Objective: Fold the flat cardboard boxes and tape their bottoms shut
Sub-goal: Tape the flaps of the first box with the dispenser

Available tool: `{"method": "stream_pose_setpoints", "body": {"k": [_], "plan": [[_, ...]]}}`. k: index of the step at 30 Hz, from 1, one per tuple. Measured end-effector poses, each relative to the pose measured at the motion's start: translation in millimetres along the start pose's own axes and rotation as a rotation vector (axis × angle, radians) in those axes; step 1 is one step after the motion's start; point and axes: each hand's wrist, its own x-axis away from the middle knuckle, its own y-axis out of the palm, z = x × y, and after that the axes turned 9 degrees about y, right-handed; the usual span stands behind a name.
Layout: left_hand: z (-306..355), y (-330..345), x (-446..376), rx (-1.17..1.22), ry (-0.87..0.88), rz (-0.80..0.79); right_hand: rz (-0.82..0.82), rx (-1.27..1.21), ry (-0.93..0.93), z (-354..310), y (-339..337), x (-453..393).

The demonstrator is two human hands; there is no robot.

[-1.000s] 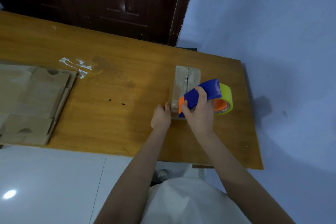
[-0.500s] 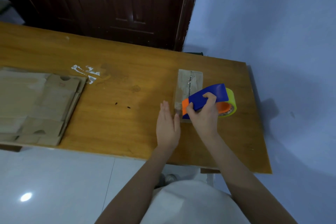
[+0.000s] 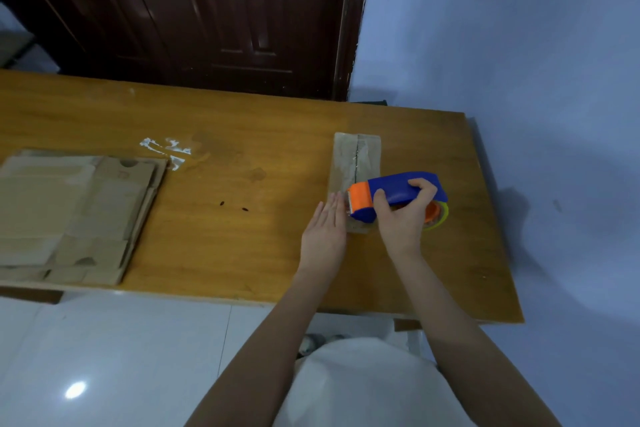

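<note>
Head view looks down on a long wooden table [image 3: 242,218] that runs from the left border of the frame to its right end near the blue wall [image 3: 519,45]. Behind its far edge stands a dark wooden door [image 3: 207,10], and below its near edge lies white tiled floor [image 3: 104,357].

At the left part of the table, close to the near edge, lies a stack of flat cardboard boxes [image 3: 76,215]; its left side goes out of the frame. Between this stack and the right part of the table there is a wide bare area of wood, with only scraps of clear tape [image 3: 166,149] near the far-right corner of the stack and two small dark specks [image 3: 233,206].

Near the right end stands the folded box [image 3: 356,163], narrow, with a taped seam along its top; free wood remains around it on the far side and the right side.

On the near end of the box sits the blue and orange tape dispenser [image 3: 394,194], carrying a yellow-green roll [image 3: 438,215]. The right hand [image 3: 403,215] grips the dispenser, with fingers curled over its blue body. The left hand [image 3: 325,229] lies flat with straight fingers against the left side of the box, holding nothing.
</note>
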Motion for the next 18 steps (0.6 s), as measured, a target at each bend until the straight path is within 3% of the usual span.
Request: {"method": "stream_pose_setpoints", "body": {"k": [13,18], "plan": [[10,-3,-5,-0.025,0.037,-0.044,0.085,-0.206,0.122,-3,-11,-11],[7,-6,-6,0.01,0.021,0.01,0.385,-0.332,0.221,-21,-47,-38]]}}
